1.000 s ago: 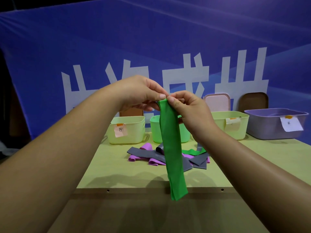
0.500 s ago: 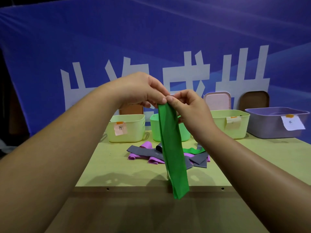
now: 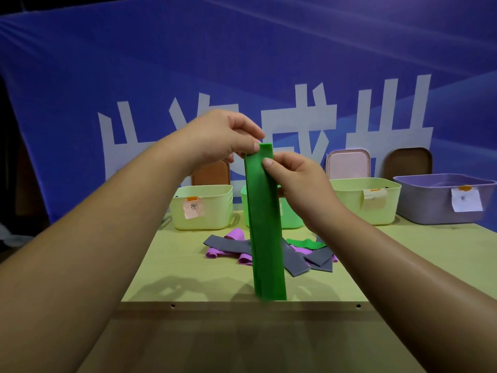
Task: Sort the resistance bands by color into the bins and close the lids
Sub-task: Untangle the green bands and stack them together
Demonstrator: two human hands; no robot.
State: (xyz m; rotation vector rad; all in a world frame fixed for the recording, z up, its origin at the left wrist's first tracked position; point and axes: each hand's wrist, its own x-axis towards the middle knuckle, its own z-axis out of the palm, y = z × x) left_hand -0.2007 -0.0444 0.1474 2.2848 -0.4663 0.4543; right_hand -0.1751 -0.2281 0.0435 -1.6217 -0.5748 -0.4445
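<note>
A long green resistance band (image 3: 266, 224) hangs straight down in front of me, folded at its top. My left hand (image 3: 226, 138) pinches the top edge from the left. My right hand (image 3: 293, 176) pinches it a little lower from the right, thumb on the front. Behind it on the table lies a pile of grey bands (image 3: 231, 244), pink bands (image 3: 235, 234) and another green band (image 3: 306, 243). Along the back stand open bins: a pale yellow bin (image 3: 204, 210), a green bin (image 3: 291, 216) mostly hidden by the band, a second pale yellow bin (image 3: 363, 203) and a lilac bin (image 3: 441, 200).
Lids lean against the blue backdrop behind the bins: a brown lid (image 3: 211, 175), a pink lid (image 3: 348, 164) and a dark brown lid (image 3: 407, 162). Paper labels hang on the bin fronts. The table's front edge (image 3: 242, 305) runs just below the band's lower end.
The band's top now sticks up above my fingers. My right hand has slid lower down the band, and the band hangs straighter with its lower end over the table's front edge.
</note>
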